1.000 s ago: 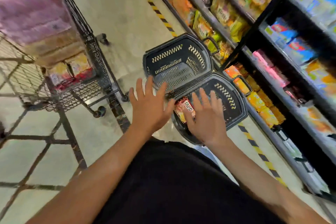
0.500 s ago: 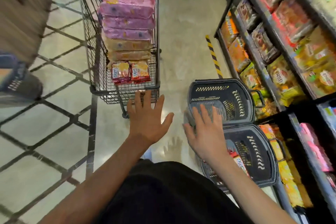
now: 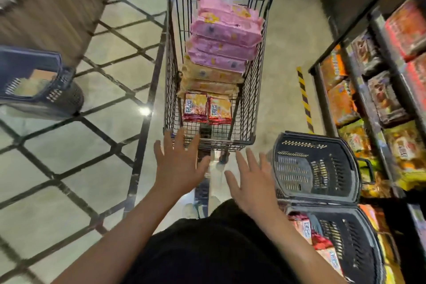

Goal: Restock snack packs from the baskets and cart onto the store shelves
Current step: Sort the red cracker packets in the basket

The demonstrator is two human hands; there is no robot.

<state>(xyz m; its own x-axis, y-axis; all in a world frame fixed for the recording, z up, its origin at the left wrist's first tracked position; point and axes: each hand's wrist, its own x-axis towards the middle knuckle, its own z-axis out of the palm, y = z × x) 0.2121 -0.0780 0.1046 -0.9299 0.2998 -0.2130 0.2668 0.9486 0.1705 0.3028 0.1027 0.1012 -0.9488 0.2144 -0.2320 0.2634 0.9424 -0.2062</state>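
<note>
I see my left hand [image 3: 178, 165] spread flat with straight fingers, holding nothing, its fingertips reaching the near rim of the wire cart [image 3: 171, 71] that stands straight ahead of me on the floor [image 3: 69, 168]. My right hand [image 3: 252, 183] is likewise flat and empty, fingers fanned, hovering just left of the far basket [image 3: 315, 166] and near the cart's near right corner. Inside the cart, pink snack packs [image 3: 227, 32] are stacked at the far end, tan packs [image 3: 207, 78] lie below and nearer than them, and two red and yellow packs [image 3: 207, 107] sit side by side at the near end of the load. The far basket on my right is black and slotted, and I can make out nothing in it. Touching its near edge is the near basket [image 3: 350, 242], which holds more red and yellow packs [image 3: 306, 230] along its left side. Both baskets sit on the floor just beside the store shelves [image 3: 378, 90] on the right, where orange, dark and red packs fill the rows, blurred enough that I cannot read them. Far to the left another basket [image 3: 34, 83] rests on the floor beside a brown wooden unit [image 3: 57, 0], with something pale inside that I cannot identify. A yellow and black striped tape [image 3: 304, 99] runs on the floor between cart and shelves.
</note>
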